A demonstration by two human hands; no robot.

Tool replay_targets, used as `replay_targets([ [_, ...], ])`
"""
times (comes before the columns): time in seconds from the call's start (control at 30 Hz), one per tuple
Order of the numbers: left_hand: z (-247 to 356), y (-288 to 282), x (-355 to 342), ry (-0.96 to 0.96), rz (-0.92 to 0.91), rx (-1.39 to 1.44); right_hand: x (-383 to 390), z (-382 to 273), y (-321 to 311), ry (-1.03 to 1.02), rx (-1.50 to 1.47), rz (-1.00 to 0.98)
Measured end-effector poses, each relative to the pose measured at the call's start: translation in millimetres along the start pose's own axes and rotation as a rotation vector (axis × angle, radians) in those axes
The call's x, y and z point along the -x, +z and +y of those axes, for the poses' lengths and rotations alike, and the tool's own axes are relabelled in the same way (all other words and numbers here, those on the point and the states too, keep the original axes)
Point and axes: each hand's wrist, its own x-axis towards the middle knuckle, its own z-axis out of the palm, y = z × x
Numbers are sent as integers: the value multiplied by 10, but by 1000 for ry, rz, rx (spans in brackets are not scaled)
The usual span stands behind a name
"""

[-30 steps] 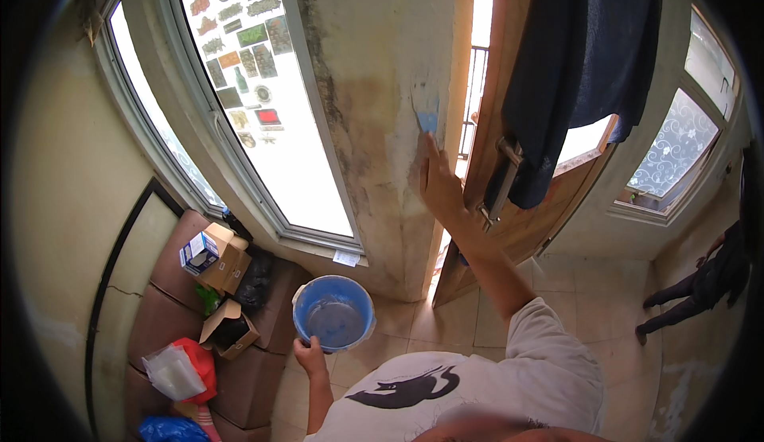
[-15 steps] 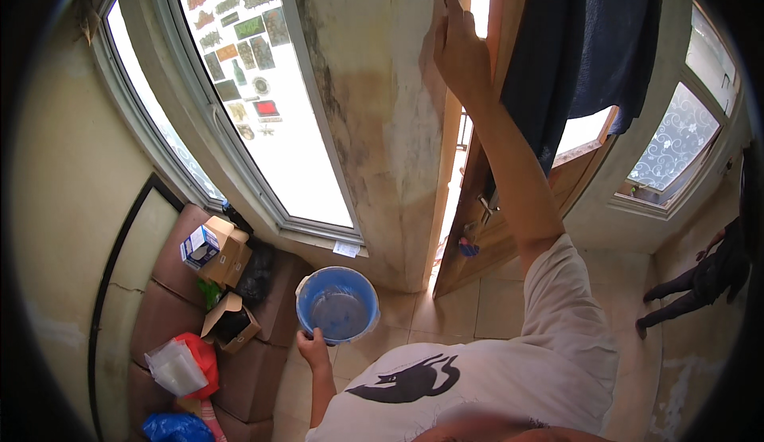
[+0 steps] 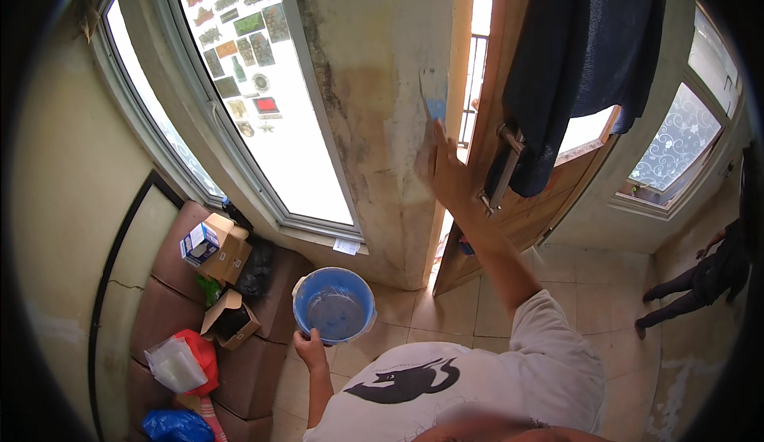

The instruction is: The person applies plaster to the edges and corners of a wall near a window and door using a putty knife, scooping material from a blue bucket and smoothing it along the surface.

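Note:
My left hand [image 3: 310, 346] grips the near rim of a round blue bucket [image 3: 306, 299], held at waist height; greyish residue coats its inner bottom. My right arm reaches up and forward. Its hand [image 3: 444, 167] is closed on a flat blue putty spreader [image 3: 435, 109], slightly smeared by motion. The spreader lies at the right edge of the stained, patchy wall [image 3: 374, 140], close to the door frame. My fingers hide the lower end of the spreader.
A wooden door [image 3: 509, 195] stands ajar at right, with a dark cloth [image 3: 549, 84] hanging over it. On the left, a brown sofa [image 3: 171, 259] bears cardboard boxes [image 3: 227, 255] and plastic bags [image 3: 179, 362]. A tall window [image 3: 294, 155] adjoins the wall. Another person [image 3: 708, 275] is at far right.
My right hand has come down along the wall edge with the spreader, from near the picture's top to about door-handle height. The bucket has shifted very slightly left.

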Motion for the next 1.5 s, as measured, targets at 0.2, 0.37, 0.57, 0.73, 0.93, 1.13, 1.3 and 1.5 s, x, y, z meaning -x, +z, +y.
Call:
replay_targets([
  [0.2,-15,12,-9,40,10,-50,-215,-134,-150,-30,-78,76],
  [0.37,-13,63,10,41,-7,-33,-1466,-323,-601,-300,124,369],
  [0.57,-338,50,-52,-16,1,50,-1693,-370,-585,-285,216,318],
  [0.73,-301,-30,-1,-55,-19,62,-917,-310,-391,-200,357,104],
  [0.93,-133,-40,52,-53,-25,64,200,48,206,73,29,-130],
  [1.13,-64,-10,60,98,11,-23,940,98,308,167,-52,-230],
  [1.3,-195,-21,81,-14,-28,96,328,99,172,-68,-73,92],
  [1.5,-567,21,-18,64,0,57,-305,-98,-65,21,-32,56],
])
